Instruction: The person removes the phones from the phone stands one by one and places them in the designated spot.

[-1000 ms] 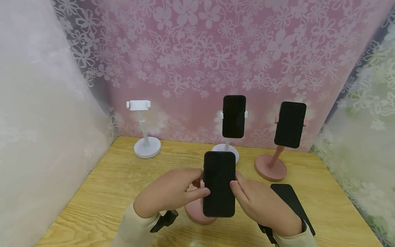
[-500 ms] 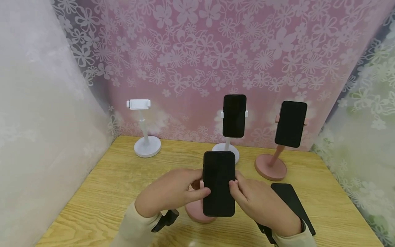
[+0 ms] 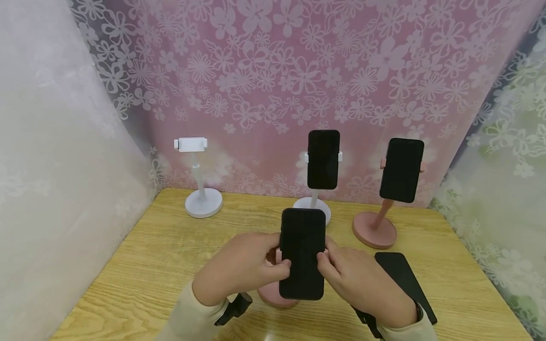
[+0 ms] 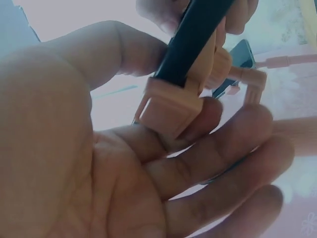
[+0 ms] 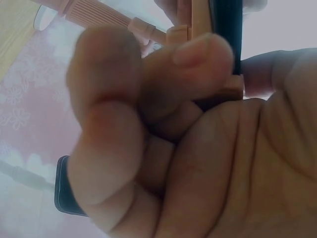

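Two bare hands hold one black phone (image 3: pixel 302 255) in the head view, one hand at each long side. The left hand (image 3: pixel 243 265) pinches its left edge, with the thumb on the screen side and other fingers going behind; the right hand (image 3: pixel 362 282) pinches the right edge in a similar way. The hands are apart, with the phone between them. This phone is nearly upright, in front of the near pink stand (image 3: pixel 275 294), whose round base is partly seen on the wooden table (image 3: pixel 141 270). Farther back are a left white stand (image 3: pixel 204 203), a middle white stand (image 3: pixel 313 201) holding the middle phone (image 3: pixel 323 160), and a far pink stand (image 3: pixel 374 230) holding the right phone (image 3: pixel 402 170). A dark flat slab (image 3: pixel 405 277) lies on the table, partly covered by the right arm. Behind everything hangs a flowered cloth (image 3: pixel 273 71).

In the left wrist view, the pink clamp (image 4: pixel 171 111) sits around the edge of the phone. The left thumb touches the phone, the forefinger is at the clamp, and the remaining fingers are loosely bent.

In the right wrist view, the right forefinger bends behind the phone and clamp, while the thumb is at the opposite face, partly hidden.
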{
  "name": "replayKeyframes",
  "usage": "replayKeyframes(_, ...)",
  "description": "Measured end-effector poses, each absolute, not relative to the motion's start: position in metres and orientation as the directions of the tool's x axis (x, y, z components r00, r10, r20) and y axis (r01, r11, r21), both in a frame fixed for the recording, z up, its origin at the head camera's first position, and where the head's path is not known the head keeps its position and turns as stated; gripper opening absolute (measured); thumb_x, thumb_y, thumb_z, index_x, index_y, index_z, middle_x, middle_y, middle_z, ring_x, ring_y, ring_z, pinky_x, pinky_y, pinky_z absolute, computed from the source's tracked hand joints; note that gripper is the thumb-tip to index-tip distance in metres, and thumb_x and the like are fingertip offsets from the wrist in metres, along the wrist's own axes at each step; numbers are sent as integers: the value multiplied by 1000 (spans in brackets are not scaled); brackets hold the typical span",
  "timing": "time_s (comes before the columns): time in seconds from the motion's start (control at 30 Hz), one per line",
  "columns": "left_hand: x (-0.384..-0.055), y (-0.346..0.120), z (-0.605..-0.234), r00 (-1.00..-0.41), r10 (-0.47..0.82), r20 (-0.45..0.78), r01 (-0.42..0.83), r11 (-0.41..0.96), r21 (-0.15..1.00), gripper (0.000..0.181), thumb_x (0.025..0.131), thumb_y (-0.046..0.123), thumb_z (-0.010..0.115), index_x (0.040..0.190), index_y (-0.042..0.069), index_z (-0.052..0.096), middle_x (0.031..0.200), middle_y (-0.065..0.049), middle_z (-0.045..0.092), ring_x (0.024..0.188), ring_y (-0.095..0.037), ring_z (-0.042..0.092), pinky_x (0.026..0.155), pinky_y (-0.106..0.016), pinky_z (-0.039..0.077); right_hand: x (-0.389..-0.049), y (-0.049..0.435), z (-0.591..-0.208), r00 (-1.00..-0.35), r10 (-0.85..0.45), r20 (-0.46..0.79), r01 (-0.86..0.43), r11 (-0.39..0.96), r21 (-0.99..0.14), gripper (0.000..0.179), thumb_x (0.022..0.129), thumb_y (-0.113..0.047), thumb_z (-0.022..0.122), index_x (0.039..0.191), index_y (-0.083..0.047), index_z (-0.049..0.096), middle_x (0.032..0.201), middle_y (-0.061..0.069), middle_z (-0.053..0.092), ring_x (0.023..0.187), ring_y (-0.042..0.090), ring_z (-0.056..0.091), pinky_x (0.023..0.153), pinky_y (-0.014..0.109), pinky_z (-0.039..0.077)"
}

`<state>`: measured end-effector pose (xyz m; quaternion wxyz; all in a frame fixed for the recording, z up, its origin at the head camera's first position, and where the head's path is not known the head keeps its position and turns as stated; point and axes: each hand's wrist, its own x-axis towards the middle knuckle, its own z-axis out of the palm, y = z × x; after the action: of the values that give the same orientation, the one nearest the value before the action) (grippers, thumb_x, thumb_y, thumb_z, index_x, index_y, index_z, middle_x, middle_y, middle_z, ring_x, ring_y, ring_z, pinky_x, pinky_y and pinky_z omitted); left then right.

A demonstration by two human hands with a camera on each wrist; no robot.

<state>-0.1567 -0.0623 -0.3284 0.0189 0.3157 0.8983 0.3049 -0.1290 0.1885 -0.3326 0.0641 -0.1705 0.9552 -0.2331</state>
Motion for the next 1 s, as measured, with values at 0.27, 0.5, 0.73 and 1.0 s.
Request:
replayKeyframes(0.27,-149,-57,-326,-854,504,125,482,679,554,15,86,28,66,75,26,56,59,12,51,56,-8,47,51,-27,38,-128,188,-332,-933,-359,-5,-317,831,-458,51,111,-35,42,156,-12,42,67,-11,47,64,4,48,60,26,42)
replayKeyframes(0.5,-154,-72,-324,-816,561,140,544,662,516,10,95,34,65,87,29,63,74,19,59,67,-3,55,60,-27,47,-127,188,-330,-938,-348,-12,-299,824,-482,44,112,-40,41,145,-14,52,79,-14,59,70,4,53,66,28,46)
replayKeyframes(0.73,-157,-84,-319,-804,574,154,556,635,536,23,95,45,75,107,26,69,98,16,71,91,-1,65,77,-30,54,-129,188,-332,-947,-322,3,-283,828,-484,34,110,-40,46,127,-14,59,66,-8,46,59,4,48,57,26,42)
replayKeyframes(1.0,-156,-82,-317,-800,570,189,573,632,521,20,95,41,76,104,24,70,95,16,70,89,-2,66,75,-29,53,-125,183,-329,-963,-255,88,-266,840,-474,21,106,-35,55,118,-18,56,71,-7,48,59,6,47,53,25,41)
